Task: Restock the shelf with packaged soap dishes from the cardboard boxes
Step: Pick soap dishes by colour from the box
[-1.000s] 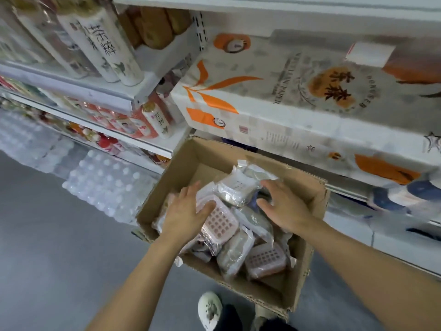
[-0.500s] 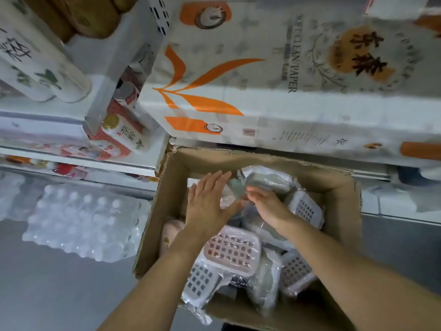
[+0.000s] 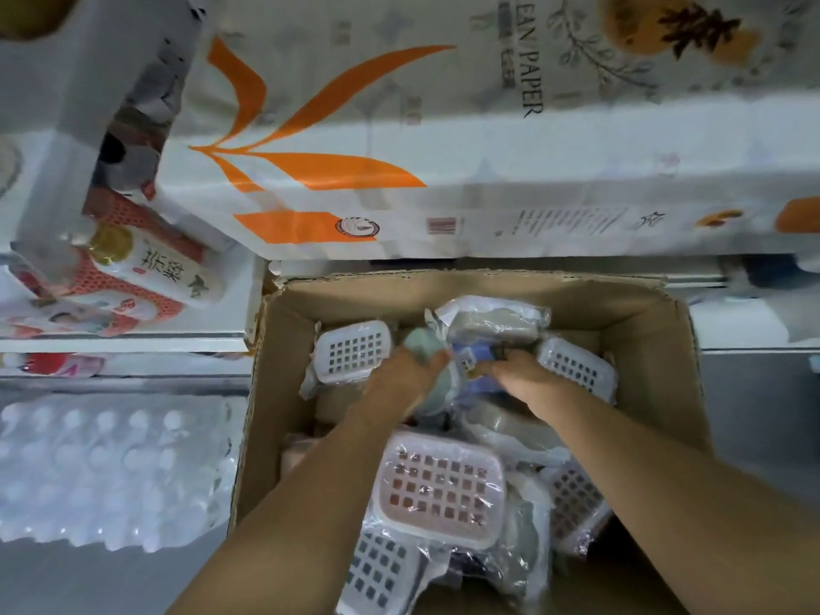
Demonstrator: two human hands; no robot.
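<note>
Even cool light, soft motion blur throughout, wide-angle bending at edges

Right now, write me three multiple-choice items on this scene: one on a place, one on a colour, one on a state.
1. Where is the pack of water bottles?
A. inside the cardboard box
B. on the floor, left of the cardboard box
C. on the top shelf

2. What colour is the leaf design on the paper pack?
A. orange
B. green
C. purple

3. What state is the cardboard box in?
A. taped shut
B. open and empty
C. open, holding wrapped soap dishes

Answers: 1 B, it lies beside the box's left wall. 2 A, the leaves are orange. 3 C, both the left hand and the right hand reach among wrapped dishes like the pink soap dish.
</note>
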